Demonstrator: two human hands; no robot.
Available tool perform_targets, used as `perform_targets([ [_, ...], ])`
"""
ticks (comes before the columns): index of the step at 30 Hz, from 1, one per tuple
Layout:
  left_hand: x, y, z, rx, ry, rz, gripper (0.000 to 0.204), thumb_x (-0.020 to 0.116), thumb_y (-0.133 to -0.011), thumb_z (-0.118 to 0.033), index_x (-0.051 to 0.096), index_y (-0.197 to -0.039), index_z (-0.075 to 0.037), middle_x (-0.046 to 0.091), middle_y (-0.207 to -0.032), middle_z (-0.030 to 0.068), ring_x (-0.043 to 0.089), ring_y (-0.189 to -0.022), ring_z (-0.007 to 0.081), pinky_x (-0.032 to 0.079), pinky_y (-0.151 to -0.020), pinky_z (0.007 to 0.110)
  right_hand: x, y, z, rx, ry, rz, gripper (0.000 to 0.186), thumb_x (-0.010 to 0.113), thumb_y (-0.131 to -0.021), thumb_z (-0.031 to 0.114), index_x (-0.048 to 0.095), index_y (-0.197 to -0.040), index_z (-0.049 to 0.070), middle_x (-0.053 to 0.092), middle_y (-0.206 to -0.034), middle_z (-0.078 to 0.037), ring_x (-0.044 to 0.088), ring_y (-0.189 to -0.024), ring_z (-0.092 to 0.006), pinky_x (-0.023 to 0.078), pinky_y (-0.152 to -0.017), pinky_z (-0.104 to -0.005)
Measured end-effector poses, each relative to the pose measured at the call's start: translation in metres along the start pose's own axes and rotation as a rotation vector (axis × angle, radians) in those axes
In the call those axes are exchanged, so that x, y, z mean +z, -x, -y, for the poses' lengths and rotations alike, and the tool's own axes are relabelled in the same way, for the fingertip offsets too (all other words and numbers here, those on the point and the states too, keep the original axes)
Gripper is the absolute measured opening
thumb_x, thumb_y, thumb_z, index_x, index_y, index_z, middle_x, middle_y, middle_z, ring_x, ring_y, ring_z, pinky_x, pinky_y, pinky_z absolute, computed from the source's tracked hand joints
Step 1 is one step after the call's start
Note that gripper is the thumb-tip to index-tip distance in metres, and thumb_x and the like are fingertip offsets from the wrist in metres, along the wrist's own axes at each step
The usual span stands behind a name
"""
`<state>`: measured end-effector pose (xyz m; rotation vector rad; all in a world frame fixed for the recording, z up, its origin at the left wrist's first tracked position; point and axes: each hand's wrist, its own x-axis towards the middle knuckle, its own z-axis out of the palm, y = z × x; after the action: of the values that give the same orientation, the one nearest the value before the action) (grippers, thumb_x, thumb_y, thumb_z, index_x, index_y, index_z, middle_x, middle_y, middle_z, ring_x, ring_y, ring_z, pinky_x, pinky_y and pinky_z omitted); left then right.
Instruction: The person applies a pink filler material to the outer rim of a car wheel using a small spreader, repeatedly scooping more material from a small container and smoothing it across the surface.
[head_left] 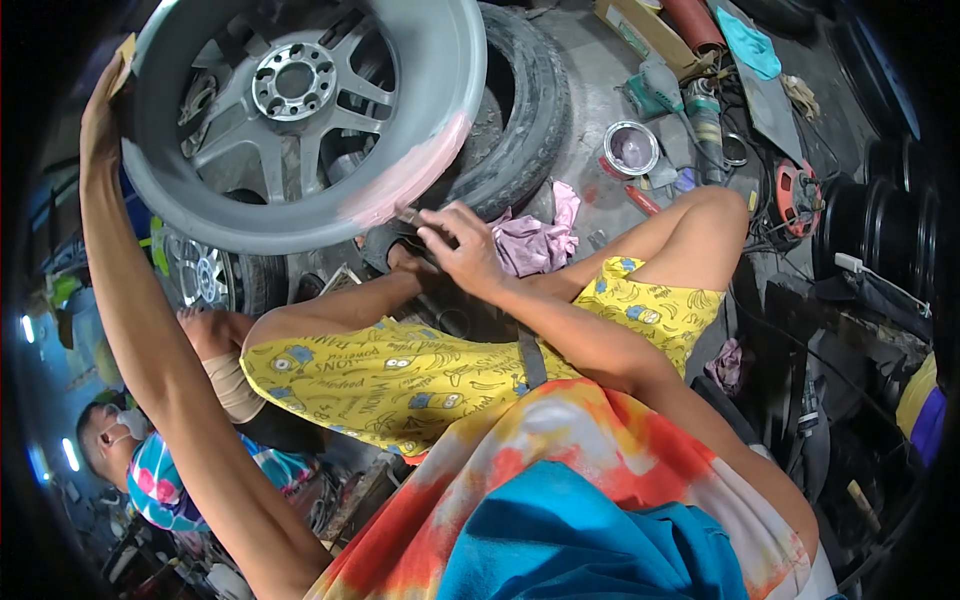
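Observation:
A grey alloy wheel [272,168] stands tilted toward me, its spokes and hub facing up. Wet-looking pink putty [410,183] coats the lower right part of its rim. My left hand [101,118] is closed at the wheel's far left edge, with a small yellowish sheet [124,62] between fingers and rim; the fingertips are partly hidden. My right hand [466,248] pinches a small putty spreader [407,213], its blade at the lower edge of the pink putty. Behind the wheel lies a black tyre [545,120].
An open tin of putty [632,148], a green power tool [655,90] and a red cable reel [797,198] lie on the floor to the right. A crumpled pink cloth [535,235] is beside my right hand. Another person [150,455] sits at the left, near another wheel [208,272].

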<state>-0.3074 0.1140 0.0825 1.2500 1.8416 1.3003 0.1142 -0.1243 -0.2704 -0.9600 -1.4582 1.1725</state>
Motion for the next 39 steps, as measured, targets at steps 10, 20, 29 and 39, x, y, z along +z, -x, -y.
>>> perform_targets([
  [10,0.008,0.011,-0.004,0.160,-0.007,-0.013,0.045,0.066,-0.101,-0.037,0.070,-0.129,-0.002,0.073,-0.121,0.0088,0.069,-0.109,0.0168,0.050,-0.100,0.028,-0.062,-0.052,-0.056,0.069,0.177,-0.164,0.022,0.073,-0.091,0.011,0.074,-0.109,-0.001,0.066,-0.090,-0.015,0.066,-0.078,-0.0313,0.053,-0.075,-0.0409],
  [20,-0.029,-0.009,0.006,0.135,-0.022,-0.062,0.046,0.058,-0.106,-0.035,0.063,-0.142,-0.005,0.063,-0.142,0.0087,0.060,-0.130,0.0197,0.043,-0.113,0.031,-0.008,-0.015,-0.008,0.116,-0.003,-0.079,0.020,0.074,-0.091,0.012,0.073,-0.104,-0.003,0.068,-0.090,-0.017,0.067,-0.081,-0.0316,0.052,-0.075,-0.0401],
  [29,-0.021,-0.022,0.011,0.040,0.047,-0.036,0.046,0.062,-0.104,-0.036,0.066,-0.139,-0.007,0.067,-0.136,0.0089,0.065,-0.123,0.0190,0.047,-0.108,0.030,0.022,0.008,0.045,0.064,-0.116,0.072,0.024,0.076,-0.091,0.009,0.072,-0.111,-0.004,0.063,-0.087,-0.012,0.063,-0.071,-0.0199,0.050,-0.064,-0.0316],
  [39,-0.007,-0.009,0.010,0.079,0.040,-0.055,0.041,0.062,-0.104,-0.034,0.068,-0.136,-0.008,0.069,-0.132,0.0074,0.065,-0.122,0.0192,0.047,-0.108,0.031,-0.018,-0.018,0.010,-0.082,0.089,0.018,0.025,0.077,-0.087,0.007,0.074,-0.111,-0.002,0.062,-0.085,-0.010,0.061,-0.068,-0.0195,0.050,-0.063,-0.0328],
])
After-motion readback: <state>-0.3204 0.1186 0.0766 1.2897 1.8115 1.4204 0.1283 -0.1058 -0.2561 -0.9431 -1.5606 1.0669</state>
